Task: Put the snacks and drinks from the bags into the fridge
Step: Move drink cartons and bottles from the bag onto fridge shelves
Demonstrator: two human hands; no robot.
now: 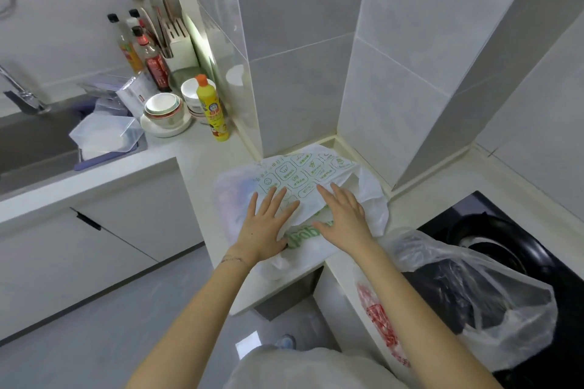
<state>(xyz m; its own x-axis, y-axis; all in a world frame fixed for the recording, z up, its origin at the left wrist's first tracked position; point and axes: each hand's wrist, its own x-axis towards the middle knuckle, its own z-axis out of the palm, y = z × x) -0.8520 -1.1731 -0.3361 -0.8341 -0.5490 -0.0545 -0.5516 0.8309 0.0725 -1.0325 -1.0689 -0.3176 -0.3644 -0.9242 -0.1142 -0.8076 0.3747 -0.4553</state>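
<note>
A white plastic bag with green print (pixel 303 175) lies flattened on the counter in the corner by the tiled wall. My left hand (pixel 268 224) and my right hand (pixel 344 215) both rest flat on top of it, fingers spread, holding nothing. A second, translucent bag (pixel 234 199) lies under its left side, with blurred contents showing through. Another clear plastic bag with red print (pixel 467 300) sits at the right, draped over the counter edge and the stove. No snack, drink or fridge is visible.
A black stove with a dark pan (pixel 493 240) is at the right. Left of the bags stand a yellow bottle (pixel 213 107), stacked bowls (pixel 164 110), sauce bottles (pixel 155 63) and a utensil holder. A sink (pixel 34 142) with plastic containers is far left. White cabinets run below.
</note>
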